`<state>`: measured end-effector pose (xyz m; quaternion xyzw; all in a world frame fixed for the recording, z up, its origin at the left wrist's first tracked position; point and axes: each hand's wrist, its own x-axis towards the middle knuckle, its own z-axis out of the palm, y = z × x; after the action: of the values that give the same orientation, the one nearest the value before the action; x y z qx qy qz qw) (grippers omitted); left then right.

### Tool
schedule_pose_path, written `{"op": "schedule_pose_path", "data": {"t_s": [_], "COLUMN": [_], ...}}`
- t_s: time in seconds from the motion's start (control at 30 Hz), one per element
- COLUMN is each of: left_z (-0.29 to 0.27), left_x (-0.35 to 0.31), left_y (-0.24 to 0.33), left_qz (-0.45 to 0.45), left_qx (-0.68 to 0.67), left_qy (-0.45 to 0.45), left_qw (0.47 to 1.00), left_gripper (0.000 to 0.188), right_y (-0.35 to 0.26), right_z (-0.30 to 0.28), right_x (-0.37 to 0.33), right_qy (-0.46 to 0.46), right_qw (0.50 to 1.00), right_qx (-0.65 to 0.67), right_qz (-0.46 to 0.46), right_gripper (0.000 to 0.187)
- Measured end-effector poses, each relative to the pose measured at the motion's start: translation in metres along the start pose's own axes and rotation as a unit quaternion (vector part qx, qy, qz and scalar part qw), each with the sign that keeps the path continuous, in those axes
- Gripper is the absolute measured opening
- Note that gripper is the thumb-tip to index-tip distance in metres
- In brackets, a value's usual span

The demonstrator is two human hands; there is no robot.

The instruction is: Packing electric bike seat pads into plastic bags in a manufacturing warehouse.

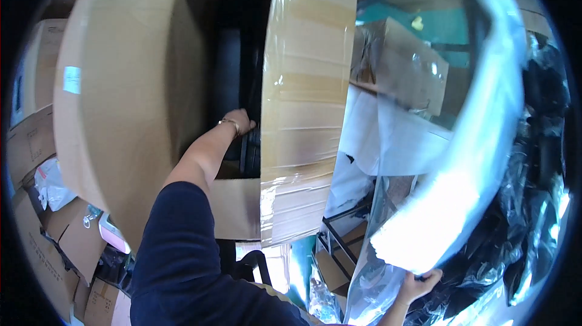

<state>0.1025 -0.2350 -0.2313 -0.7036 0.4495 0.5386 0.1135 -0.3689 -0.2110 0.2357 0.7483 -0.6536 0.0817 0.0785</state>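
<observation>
A large cardboard box (pixel 127 83) stands open in front of me, its dark inside facing me. My left hand (pixel 242 121), with a bracelet at the wrist, reaches into the opening. Its fingers are curled beside a dark, bar-like object (pixel 249 151); what they hold, if anything, is lost in shadow. Low on the right, my right hand (pixel 420 285) grips the lower end of a long, shiny translucent plastic sheet (pixel 445 205). The sheet rises to the upper right and is blurred and glaring with light.
A taped flap (pixel 308 102) hangs from the box's right side. Flattened cardboard (pixel 37 247) and a white plastic bag (pixel 53 183) lie at the left. Black plastic wrapping (pixel 503 229) is heaped at the right. A smaller box (pixel 412 74) and a dark metal frame (pixel 339 244) stand beyond the flap.
</observation>
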Motion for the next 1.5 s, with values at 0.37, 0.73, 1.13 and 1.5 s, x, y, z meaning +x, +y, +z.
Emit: {"op": "schedule_pose_path", "data": {"t_s": [0.37,0.73,1.13,1.5], "left_z": [-0.144,-0.197,0.007,0.060], "left_x": [-0.300,-0.447,-0.398,-0.454], "left_y": [-0.010,-0.027,-0.041,-0.059], "left_qz": [-0.011,0.172,0.043,0.162], "left_qx": [-0.104,-0.485,-0.211,-0.458], "left_qy": [0.227,0.313,0.311,-0.027], "left_qw": [0.968,0.798,0.926,0.874], "left_gripper": [0.039,0.011,0.071,0.028], "right_y": [-0.017,-0.057,-0.166,-0.289], "right_z": [0.005,-0.026,-0.004,0.107], "right_x": [0.012,-0.074,-0.171,-0.035], "right_qy": [0.073,-0.020,-0.371,-0.346], "right_qw": [0.996,0.968,0.814,0.786], "right_qx": [0.040,0.244,0.446,0.508], "right_qz": [-0.013,0.058,0.036,0.066], "right_gripper": [0.049,0.037,0.021,0.020]}}
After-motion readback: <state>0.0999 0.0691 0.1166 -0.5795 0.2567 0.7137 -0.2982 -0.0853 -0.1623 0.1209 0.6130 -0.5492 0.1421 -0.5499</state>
